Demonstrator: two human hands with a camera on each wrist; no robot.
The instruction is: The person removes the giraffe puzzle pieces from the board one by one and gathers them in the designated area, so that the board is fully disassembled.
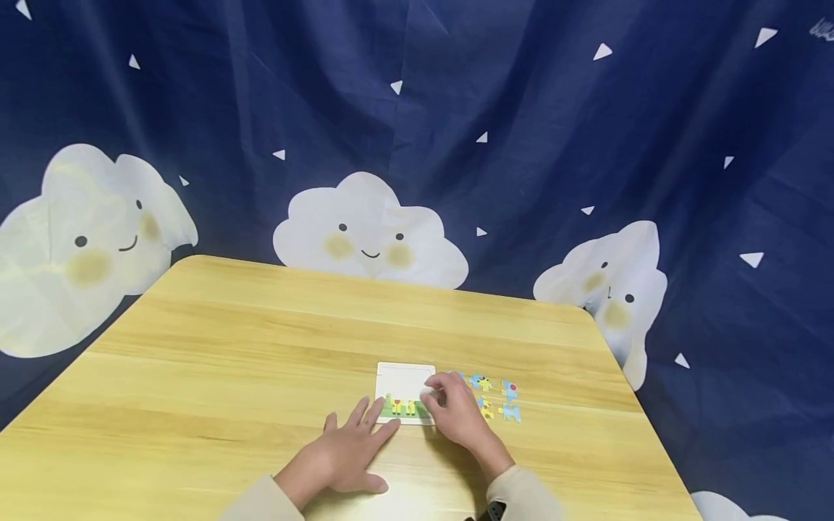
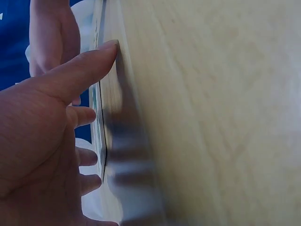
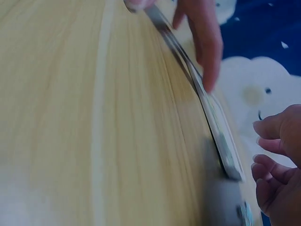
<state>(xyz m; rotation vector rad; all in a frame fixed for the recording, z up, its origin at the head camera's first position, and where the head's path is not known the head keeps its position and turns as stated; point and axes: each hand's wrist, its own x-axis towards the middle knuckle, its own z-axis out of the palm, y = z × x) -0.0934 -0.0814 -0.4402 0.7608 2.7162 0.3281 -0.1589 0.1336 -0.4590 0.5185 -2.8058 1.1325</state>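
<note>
A white puzzle board (image 1: 405, 378) lies on the table, its lower strip filled with green and yellow picture pieces (image 1: 404, 407). My left hand (image 1: 348, 452) is spread out, fingertips at the board's front left edge; the left wrist view shows those fingers (image 2: 87, 157) along the rim. Above the board's right side is my right hand (image 1: 459, 412), thumb and fingers loosely bent with a gap between them. No piece shows between those fingers (image 3: 270, 172) in the right wrist view. Blue and yellow loose puzzle pieces (image 1: 511, 412) lie right of it, some partly hidden by the hand.
The wooden table (image 1: 195, 362) extends around the board on all sides. Behind it hangs a dark blue curtain (image 1: 521, 87) printed with white clouds and triangles.
</note>
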